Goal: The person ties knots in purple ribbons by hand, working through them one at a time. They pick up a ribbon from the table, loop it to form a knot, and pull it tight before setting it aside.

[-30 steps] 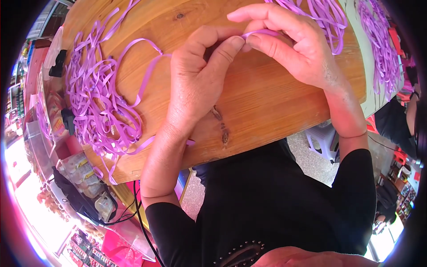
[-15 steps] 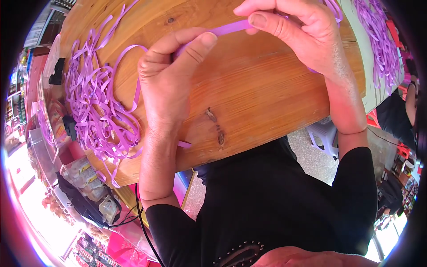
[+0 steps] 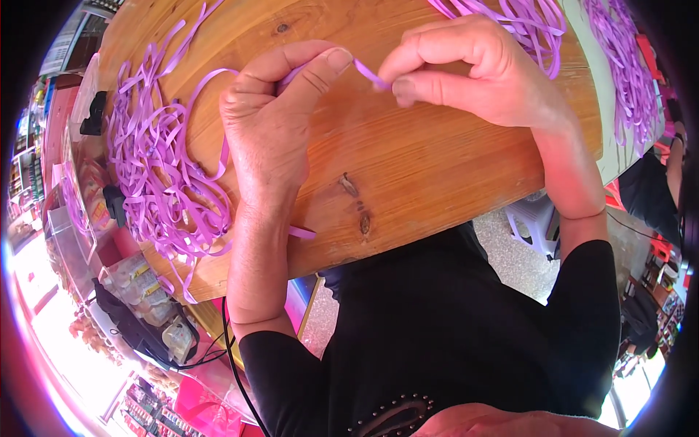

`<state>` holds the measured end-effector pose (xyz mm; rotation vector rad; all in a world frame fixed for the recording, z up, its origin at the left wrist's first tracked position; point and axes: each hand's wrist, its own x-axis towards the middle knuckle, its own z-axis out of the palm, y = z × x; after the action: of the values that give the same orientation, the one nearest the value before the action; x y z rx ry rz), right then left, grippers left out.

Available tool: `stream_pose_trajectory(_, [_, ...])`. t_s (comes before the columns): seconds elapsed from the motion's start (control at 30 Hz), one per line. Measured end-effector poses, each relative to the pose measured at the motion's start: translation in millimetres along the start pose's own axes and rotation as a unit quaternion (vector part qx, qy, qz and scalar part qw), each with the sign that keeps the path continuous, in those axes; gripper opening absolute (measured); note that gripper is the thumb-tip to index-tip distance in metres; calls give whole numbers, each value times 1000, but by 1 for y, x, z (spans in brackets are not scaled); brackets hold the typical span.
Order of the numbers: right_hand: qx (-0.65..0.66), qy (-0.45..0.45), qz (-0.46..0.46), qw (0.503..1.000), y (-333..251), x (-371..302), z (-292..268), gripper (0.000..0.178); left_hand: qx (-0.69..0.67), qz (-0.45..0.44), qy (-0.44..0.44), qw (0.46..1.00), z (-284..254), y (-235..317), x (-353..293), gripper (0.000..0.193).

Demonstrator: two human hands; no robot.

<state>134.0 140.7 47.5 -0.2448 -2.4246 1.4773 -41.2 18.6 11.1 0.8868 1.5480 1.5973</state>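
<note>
Above the wooden table [image 3: 437,175], my left hand [image 3: 280,109] pinches a purple ribbon [image 3: 366,73] between thumb and forefinger. A short slanting piece of it runs across to my right hand [image 3: 466,73], whose thumb and fingertips are closed on its other end. The exact end at the right fingertips is blurred. From behind my left hand the strip loops toward a tangled heap of purple ribbons [image 3: 171,171] on the table's left side. Beyond my right hand lies a looped bunch of purple ribbons [image 3: 535,29].
Another purple ribbon pile [image 3: 626,80] lies on a pale surface at the far right. Clear bags of small items and a black bag [image 3: 135,320] sit below the table's left edge. A pale plastic stool [image 3: 531,229] stands under the near right edge.
My right hand has come down and left, closer to my left hand. The ribbon between them is now shorter and twisted, and the bunch at the upper right is more exposed.
</note>
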Motion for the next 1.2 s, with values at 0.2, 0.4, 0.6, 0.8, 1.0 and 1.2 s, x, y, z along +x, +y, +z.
stream_pose_trajectory(0.2, [245,44,80,965,7,1,10,22,-179,-62,-53,980,9,-9,-1,12])
stream_pose_trajectory(0.4, [22,80,-370,925,55,24,14,24,-145,-8,-19,989,28,-10,-10,11])
stream_pose_trajectory(0.6, [-90,166,-83,979,11,4,24,29,-44,99,18,994,24,-17,-12,11])
stream_pose_trajectory(0.8, [-245,311,-453,798,70,27,31,29,14,84,10,996,28,-22,-8,8])
stream_pose_trajectory(1.0, [-177,156,0,972,5,3,30,23,27,24,28,999,27,-14,-11,4])
stream_pose_trajectory(1.2, [44,116,102,987,6,4,18,15,-91,4,6,996,27,-15,-10,13])
